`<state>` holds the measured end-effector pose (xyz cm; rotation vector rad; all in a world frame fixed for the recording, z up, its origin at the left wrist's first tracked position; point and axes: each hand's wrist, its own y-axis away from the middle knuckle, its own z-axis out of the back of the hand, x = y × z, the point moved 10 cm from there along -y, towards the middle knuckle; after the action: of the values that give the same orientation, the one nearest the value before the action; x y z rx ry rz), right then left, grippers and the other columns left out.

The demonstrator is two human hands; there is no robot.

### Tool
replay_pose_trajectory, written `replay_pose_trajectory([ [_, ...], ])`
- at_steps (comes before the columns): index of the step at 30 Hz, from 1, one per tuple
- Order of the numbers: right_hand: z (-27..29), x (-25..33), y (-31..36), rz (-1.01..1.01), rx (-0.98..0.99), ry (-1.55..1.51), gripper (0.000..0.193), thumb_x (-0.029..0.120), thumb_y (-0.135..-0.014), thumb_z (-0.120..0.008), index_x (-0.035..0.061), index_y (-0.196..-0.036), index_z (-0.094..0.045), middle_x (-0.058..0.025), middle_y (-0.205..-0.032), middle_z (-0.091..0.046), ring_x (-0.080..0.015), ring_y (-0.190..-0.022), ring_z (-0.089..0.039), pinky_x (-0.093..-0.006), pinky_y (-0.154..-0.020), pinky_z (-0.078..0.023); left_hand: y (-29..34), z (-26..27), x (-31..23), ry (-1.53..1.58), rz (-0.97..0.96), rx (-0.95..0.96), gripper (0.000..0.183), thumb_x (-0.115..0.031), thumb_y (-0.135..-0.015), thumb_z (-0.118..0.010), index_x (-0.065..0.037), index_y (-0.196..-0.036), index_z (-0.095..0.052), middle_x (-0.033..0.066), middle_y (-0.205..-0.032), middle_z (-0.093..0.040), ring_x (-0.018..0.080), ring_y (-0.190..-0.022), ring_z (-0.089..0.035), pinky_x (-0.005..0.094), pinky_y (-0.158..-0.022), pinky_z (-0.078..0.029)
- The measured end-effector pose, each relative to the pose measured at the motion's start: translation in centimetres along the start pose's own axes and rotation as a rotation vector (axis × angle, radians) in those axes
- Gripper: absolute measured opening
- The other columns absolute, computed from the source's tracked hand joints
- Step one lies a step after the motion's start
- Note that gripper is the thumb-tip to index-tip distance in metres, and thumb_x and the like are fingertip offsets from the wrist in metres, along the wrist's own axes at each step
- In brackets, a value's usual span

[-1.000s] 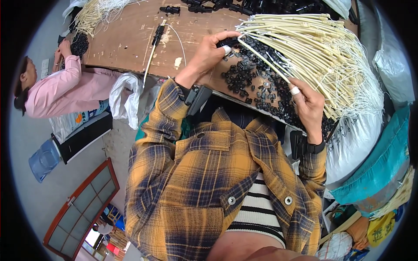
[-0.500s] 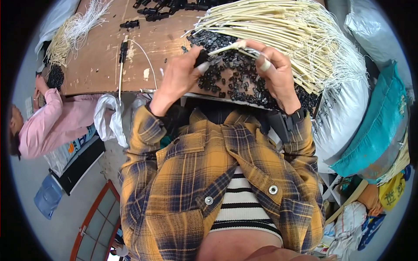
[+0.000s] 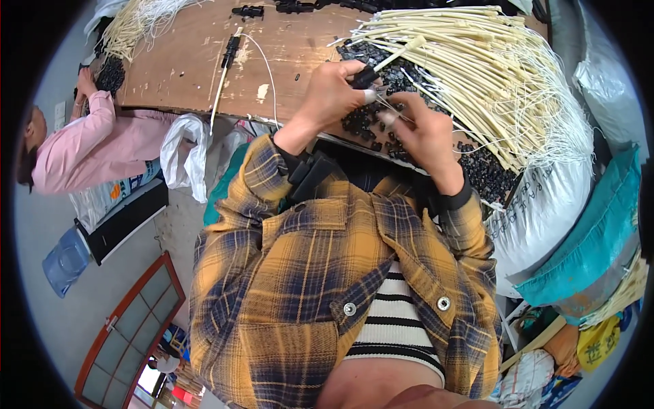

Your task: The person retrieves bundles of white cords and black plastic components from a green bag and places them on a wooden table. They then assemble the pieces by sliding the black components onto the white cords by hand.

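Note:
My left hand is closed around a black plastic connector above the table. A cream sleeved cable sticks out of the connector, slanting away to the far right. From the near side of the connector thin white wires run to my right hand, whose thumb and fingers are pinched on them. Pale covers wrap some of my fingertips. Under both hands lies a spread of small black plastic pieces. A large bundle of cream sleeved cables with white wire ends lies just right of my right hand.
Another connector with a cable lies on the brown table at left. More black connectors sit at the far edge. White and teal sacks stand at right. A co-worker in a pink top works at far left.
My right hand has gone from the cream cable's end to the thin white wires on the connector's near side. The cable now points away from me. The whole view has shifted.

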<state>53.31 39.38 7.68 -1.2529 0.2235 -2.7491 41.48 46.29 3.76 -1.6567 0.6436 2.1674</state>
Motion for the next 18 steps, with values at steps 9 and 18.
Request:
replay_pose_trajectory([
  [9,1.1,0.2,-0.7,0.039,-0.089,0.197,0.011,0.012,-0.08,-0.067,0.0075,-0.09,-0.069,-0.0113,-0.068,-0.065,-0.0232,-0.055,-0.064,-0.0308,-0.051,-0.048,0.9,0.3,-0.7,-0.661,-0.237,0.009,0.039,0.002,-0.075,-0.056,-0.009,-0.112,-0.061,0.0121,-0.104,-0.065,0.0332,-0.098,-0.061,0.0405,-0.081,-0.048],
  [18,-0.5,-0.3,-0.8,0.058,0.01,0.141,0.011,0.01,-0.082,-0.066,0.0051,-0.091,-0.068,-0.0122,-0.07,-0.066,-0.0233,-0.057,-0.064,-0.031,-0.053,-0.049,1.0,-1.5,-1.8,-0.645,-0.301,0.101,0.04,0.003,-0.072,-0.059,-0.009,-0.11,-0.061,0.0125,-0.097,-0.065,0.0333,-0.094,-0.062,0.042,-0.079,-0.048],
])
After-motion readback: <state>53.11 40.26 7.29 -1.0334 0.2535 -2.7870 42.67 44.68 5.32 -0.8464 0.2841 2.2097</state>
